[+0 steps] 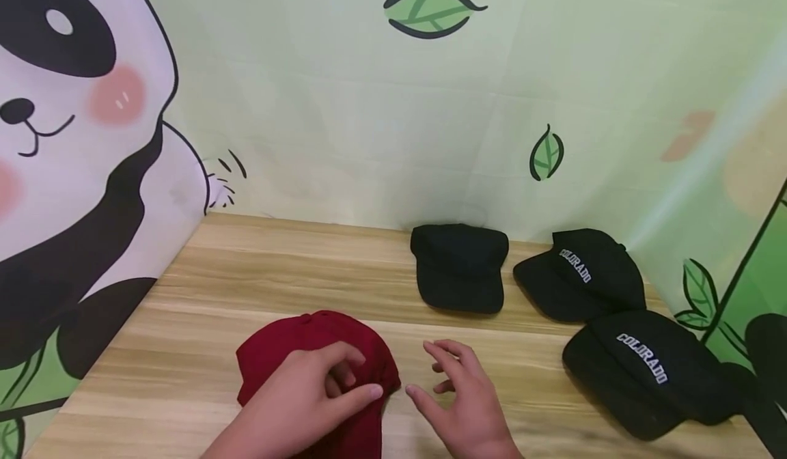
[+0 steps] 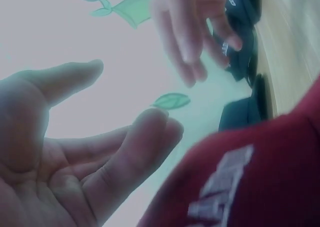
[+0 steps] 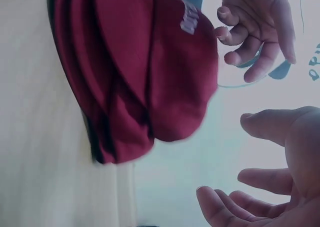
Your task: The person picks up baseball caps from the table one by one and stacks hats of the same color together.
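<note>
Dark red baseball caps (image 1: 277, 346) lie at the front of the wooden table, nested in a stack as the right wrist view shows, with pale lettering on the top cap's front (image 3: 189, 18). Over the stack hovers my left hand (image 1: 320, 387), its fingers loosely bent and nothing held; the left wrist view shows its palm bare. Just right of the caps, my right hand (image 1: 464, 394) hangs in the air with fingers spread and apart from the red fabric. My left forearm and hand hide part of the stack in the head view.
A black cap (image 1: 461, 271) sits at the back of the wooden table (image 1: 295, 261). Two black caps marked COLORADO, one behind (image 1: 605, 278) and one nearer (image 1: 658, 370), lie at the right. A printed cloth backdrop (image 1: 320, 90) with a panda and leaves stands behind the table.
</note>
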The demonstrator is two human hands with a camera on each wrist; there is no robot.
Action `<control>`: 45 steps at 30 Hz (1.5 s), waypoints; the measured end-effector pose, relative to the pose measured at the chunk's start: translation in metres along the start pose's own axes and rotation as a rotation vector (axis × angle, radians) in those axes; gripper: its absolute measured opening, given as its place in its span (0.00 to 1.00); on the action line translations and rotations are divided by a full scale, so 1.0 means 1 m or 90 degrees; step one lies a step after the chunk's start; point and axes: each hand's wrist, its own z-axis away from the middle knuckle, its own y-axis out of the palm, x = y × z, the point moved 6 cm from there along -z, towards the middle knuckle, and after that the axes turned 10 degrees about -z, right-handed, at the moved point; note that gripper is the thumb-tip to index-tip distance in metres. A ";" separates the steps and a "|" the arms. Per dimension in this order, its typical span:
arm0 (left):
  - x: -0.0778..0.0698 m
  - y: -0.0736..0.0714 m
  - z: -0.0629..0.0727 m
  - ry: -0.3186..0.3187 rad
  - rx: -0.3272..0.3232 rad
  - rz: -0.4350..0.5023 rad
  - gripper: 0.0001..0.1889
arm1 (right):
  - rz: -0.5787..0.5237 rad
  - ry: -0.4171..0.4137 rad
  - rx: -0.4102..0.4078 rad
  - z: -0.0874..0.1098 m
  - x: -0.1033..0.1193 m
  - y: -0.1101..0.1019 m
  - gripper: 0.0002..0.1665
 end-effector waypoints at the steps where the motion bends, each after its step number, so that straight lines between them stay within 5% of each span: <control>1: -0.003 0.001 -0.004 -0.003 0.003 0.003 0.27 | -0.003 0.002 -0.012 -0.002 0.000 -0.003 0.32; 13: -0.034 0.015 -0.041 0.034 -0.043 0.026 0.32 | 0.001 -0.051 -0.101 -0.026 -0.011 -0.037 0.32; 20: -0.044 0.026 -0.063 0.042 -0.057 0.036 0.34 | -0.005 0.007 -0.098 -0.043 -0.027 -0.051 0.32; 30: -0.050 0.044 -0.087 0.055 -0.068 0.071 0.43 | 0.003 0.018 -0.115 -0.064 -0.051 -0.066 0.32; 45: -0.061 0.066 -0.117 0.026 -0.052 0.030 0.52 | -0.007 0.087 -0.102 -0.095 -0.073 -0.082 0.36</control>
